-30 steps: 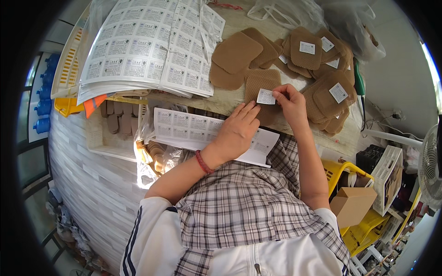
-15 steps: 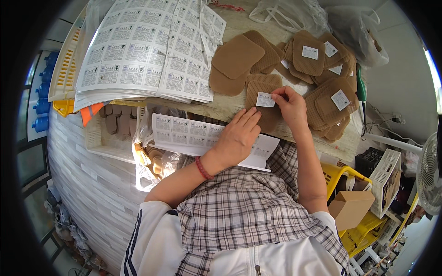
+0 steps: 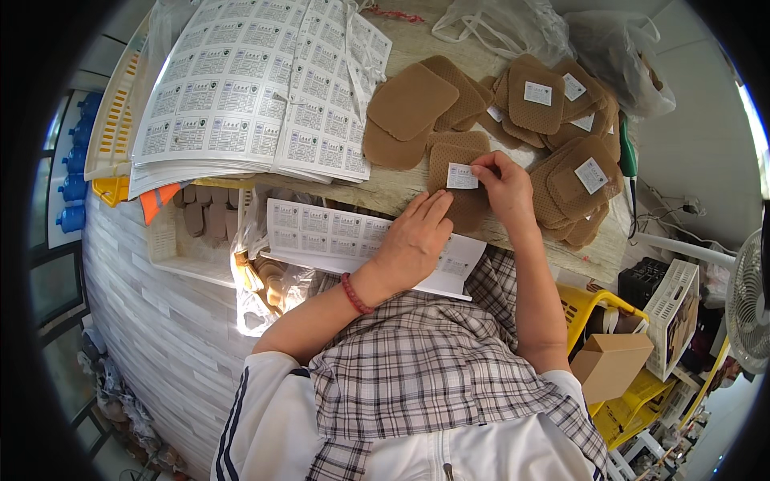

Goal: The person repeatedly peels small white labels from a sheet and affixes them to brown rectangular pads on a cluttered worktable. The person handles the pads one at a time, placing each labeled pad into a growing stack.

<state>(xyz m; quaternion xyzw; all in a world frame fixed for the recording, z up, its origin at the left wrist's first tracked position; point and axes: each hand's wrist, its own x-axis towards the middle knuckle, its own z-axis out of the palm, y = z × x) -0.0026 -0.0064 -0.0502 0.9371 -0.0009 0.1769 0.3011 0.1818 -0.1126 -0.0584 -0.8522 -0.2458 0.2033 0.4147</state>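
While on table: two hands (image 3: 449,216), one label (image 3: 462,175).

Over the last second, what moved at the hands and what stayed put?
Little changed. The right hand keeps pressing the white label onto the tan pad; the left hand edged slightly toward that pad, resting on the label sheet. The pad piles stayed.

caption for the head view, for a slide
Right hand presses a white label onto a tan pad while the left hand rests on a label sheet.
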